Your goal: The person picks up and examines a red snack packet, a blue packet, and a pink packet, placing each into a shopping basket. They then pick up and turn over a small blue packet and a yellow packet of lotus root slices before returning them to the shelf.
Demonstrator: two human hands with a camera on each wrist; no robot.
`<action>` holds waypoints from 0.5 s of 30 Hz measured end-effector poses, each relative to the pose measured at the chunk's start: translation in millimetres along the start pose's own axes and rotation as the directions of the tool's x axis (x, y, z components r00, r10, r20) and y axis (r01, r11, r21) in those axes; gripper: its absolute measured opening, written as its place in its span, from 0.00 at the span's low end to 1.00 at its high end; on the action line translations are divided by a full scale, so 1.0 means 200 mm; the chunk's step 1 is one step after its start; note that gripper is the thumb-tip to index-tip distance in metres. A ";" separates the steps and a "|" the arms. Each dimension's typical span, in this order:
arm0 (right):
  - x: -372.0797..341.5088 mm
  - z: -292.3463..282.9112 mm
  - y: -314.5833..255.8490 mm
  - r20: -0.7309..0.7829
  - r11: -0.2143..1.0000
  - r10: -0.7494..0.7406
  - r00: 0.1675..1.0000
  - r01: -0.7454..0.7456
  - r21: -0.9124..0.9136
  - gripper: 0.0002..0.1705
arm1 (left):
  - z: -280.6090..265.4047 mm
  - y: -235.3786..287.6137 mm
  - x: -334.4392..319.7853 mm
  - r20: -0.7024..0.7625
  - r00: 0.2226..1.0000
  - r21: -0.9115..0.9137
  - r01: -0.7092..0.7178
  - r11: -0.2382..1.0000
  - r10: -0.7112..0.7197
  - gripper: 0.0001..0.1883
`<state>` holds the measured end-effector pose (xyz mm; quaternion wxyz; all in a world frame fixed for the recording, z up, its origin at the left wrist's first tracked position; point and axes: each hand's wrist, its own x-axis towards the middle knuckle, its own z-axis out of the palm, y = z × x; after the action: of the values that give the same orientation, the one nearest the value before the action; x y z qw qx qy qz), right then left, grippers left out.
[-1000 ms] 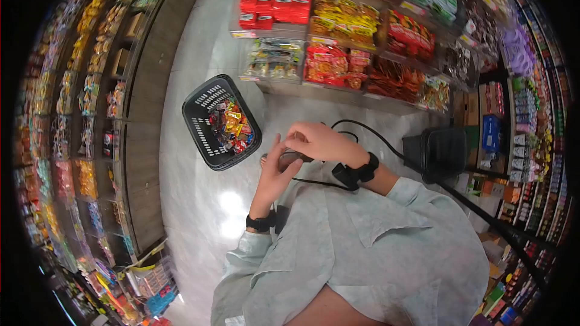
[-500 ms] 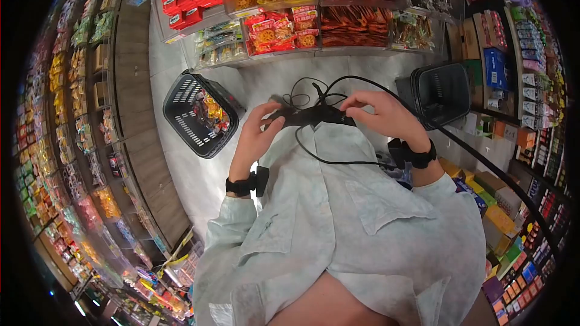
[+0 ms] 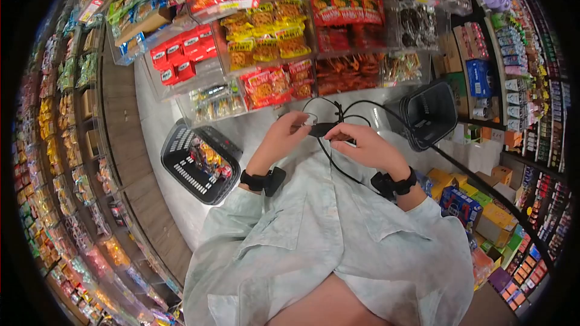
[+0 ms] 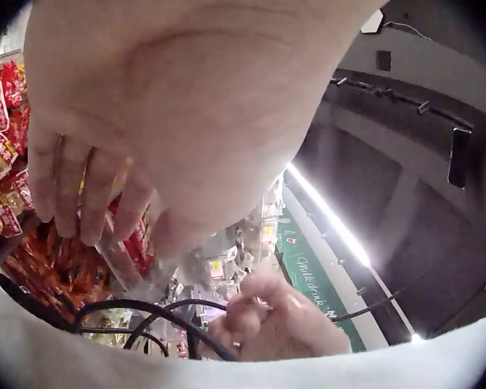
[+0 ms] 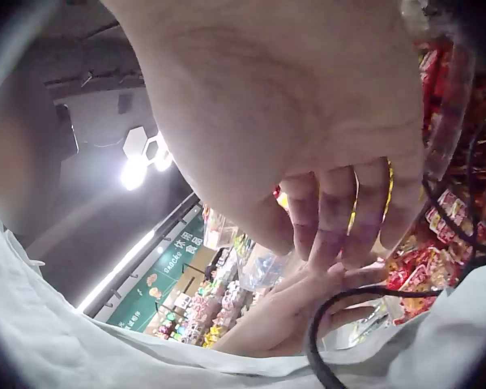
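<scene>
Both hands are in front of the light shirt (image 3: 317,217) at waist height, with a small black object (image 3: 323,128) between them in the head view. My left hand (image 3: 283,139) is on its left side, fingers extended and slightly bent; in the left wrist view nothing shows against the palm. The fingertips of my right hand (image 3: 367,147) are right at its other end. In the right wrist view the fingers hang loosely bent, with gaps between them. Black cables (image 3: 356,104) loop just beyond the hands. Each wrist wears a black band.
A black basket (image 3: 175,172) with colourful snack packets stands on the floor at left. Stacked empty baskets (image 3: 436,99) are at right. Clear bins of packaged snacks (image 3: 266,24) rise ahead; shelves (image 3: 130,139) line the left. A thick cable (image 3: 483,175) runs to the right.
The hands first came apart from close together near the filled basket, then moved nearer each other around the black object. The view has shifted, bringing the snack bins lower in frame.
</scene>
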<state>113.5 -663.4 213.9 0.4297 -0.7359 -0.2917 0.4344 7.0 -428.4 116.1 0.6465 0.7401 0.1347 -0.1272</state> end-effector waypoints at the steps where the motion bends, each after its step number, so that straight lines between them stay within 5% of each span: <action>1: 0.07 -0.01 -0.05 0.001 1.000 -0.004 1.000 0.004 0.010 0.13 | -0.04 0.01 0.06 0.015 1.000 -0.002 -0.011 1.000 0.011 0.18; 7: 0.57 -0.06 -0.24 -0.100 0.995 -0.050 0.994 0.059 0.085 0.13 | -0.30 0.01 0.29 0.068 0.997 -0.176 -0.019 0.984 0.032 0.19; 8: 0.65 -0.07 -0.23 -0.138 0.991 -0.071 0.988 0.085 0.099 0.13 | -0.36 0.02 0.33 0.049 0.999 -0.108 0.017 0.994 -0.012 0.18; 11: 0.92 -0.08 -0.12 -0.163 0.978 0.051 0.985 -0.015 0.209 0.15 | -0.47 0.01 0.44 -0.148 0.977 0.149 -0.131 0.980 0.153 0.16; 12: 1.01 -0.08 -0.04 -0.196 0.985 0.056 0.979 -0.022 0.171 0.17 | -0.51 0.03 0.48 -0.150 0.985 0.059 -0.079 0.995 0.087 0.16; 15: 1.21 -0.08 0.08 -0.324 0.986 0.054 0.945 -0.102 -0.133 0.20 | -0.57 -0.05 0.64 -0.158 0.968 0.081 -0.183 0.980 0.194 0.20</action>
<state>239.0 -482.1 110.6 0.3982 -0.8371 -0.2203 0.3036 124.1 -309.1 74.9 0.6177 0.7782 0.1126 -0.0075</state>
